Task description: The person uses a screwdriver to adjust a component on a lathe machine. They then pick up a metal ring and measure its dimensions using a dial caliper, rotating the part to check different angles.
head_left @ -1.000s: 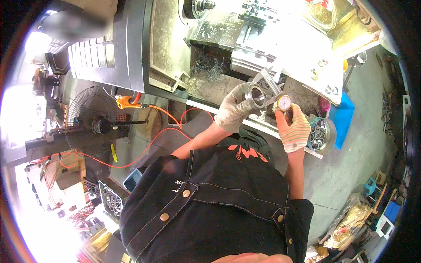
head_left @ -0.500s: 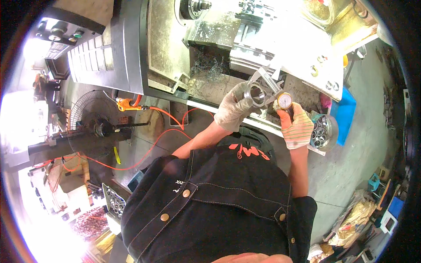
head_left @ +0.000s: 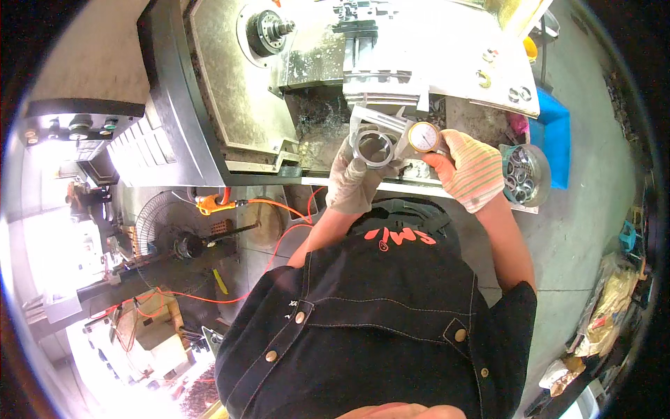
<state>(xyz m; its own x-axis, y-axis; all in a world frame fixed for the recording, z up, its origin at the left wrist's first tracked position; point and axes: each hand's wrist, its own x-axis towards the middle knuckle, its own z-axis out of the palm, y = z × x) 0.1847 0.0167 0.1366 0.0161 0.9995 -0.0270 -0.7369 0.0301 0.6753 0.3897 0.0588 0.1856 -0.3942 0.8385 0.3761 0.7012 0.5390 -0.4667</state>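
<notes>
My left hand, in a pale, soiled work glove, grips a shiny metal ring by its lower left side, its open face toward me. In my right hand, gloved in white with coloured stripes, is a dial caliper with a round, yellow-rimmed dial facing up. The caliper's beam lies across the ring's far side, and its jaws reach down to either side of the ring. Whether both jaws touch the metal I cannot tell. Both hands are held close together over the machine's front edge.
Beyond my hands stands a lathe with its chuck. Several metal rings fill a round tub at right, beside a blue bin. Small parts rest on a bright white surface. On the left are a yellow air gun, orange hose and fan.
The caliper has swung from a steep slant to nearly level, its jaws now at the ring's sides. The ring has turned to face me more. The whole view has shifted too.
</notes>
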